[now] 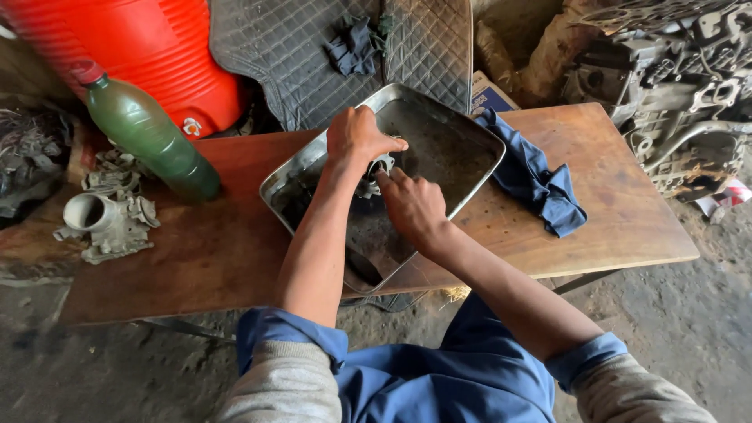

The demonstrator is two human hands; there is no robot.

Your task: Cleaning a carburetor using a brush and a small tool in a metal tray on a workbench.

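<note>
Both my hands work over a dirty metal tray (470,125) on a wooden table (619,211). My left hand (356,139) grips a small grey metal part (381,167) from above. My right hand (411,207) touches the same part from below with its fingers closed around it. Most of the part is hidden by my fingers. The tray's bottom is coated with dark grime.
A blue rag (536,180) lies right of the tray. A green plastic bottle (149,137) and a grey carburettor body (106,223) sit at the table's left. An orange drum (133,43) and quilted mat (313,55) stand behind; an engine block (681,94) is at right.
</note>
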